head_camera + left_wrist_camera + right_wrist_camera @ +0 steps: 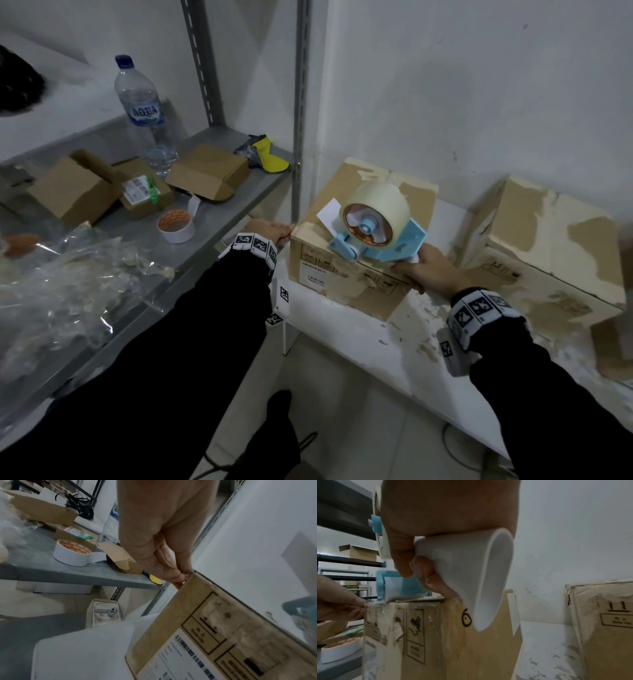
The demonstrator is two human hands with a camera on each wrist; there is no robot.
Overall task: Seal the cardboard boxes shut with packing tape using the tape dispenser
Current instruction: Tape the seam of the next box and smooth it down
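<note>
A worn cardboard box [352,270] stands on a white ledge [383,346] against the wall. On its top near the front edge sits a blue tape dispenser [378,233] with a roll of clear tape. My right hand [419,269] grips the dispenser's white handle [471,574], fingers curled round it. The dispenser's blue nose [393,586] lies at the box's top left corner. My left hand [275,232] reaches to that corner, its straight fingers [173,573] pressing on the box's [223,635] edge. A second taped box [548,250] stands to the right.
Left of the box a grey metal shelf [219,219] carries a water bottle [144,113], small cardboard boxes [209,171], a white tape roll [176,226], a yellow item [269,154] and crumpled plastic wrap [65,281]. The shelf's upright post [301,102] stands close to the box.
</note>
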